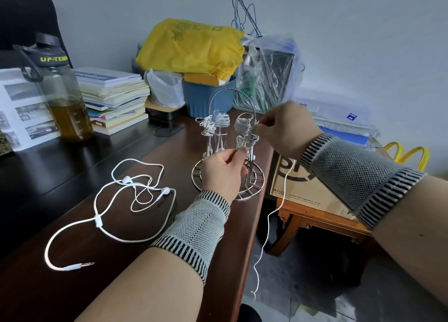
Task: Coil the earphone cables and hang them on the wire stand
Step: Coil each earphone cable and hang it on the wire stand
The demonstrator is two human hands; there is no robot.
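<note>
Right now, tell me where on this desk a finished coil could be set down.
Bare brown desktop lies near the front edge, between the loose earphones and the left forearm. More bare room sits on the dark surface between the water bottle and those earphones. It is crowded at the back: books, bags and a blue bin, and around the wire stand, where both hands work.

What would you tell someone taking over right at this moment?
Left hand pinches a cable loop at the wire stand; right hand pinches the same earphone cable higher up, its tail dangling off the desk edge.
Done: three coiled bundles hang on the stand.
Left: finish coiling and hang this cable, then do the loose earphones lying on the desk.
</note>
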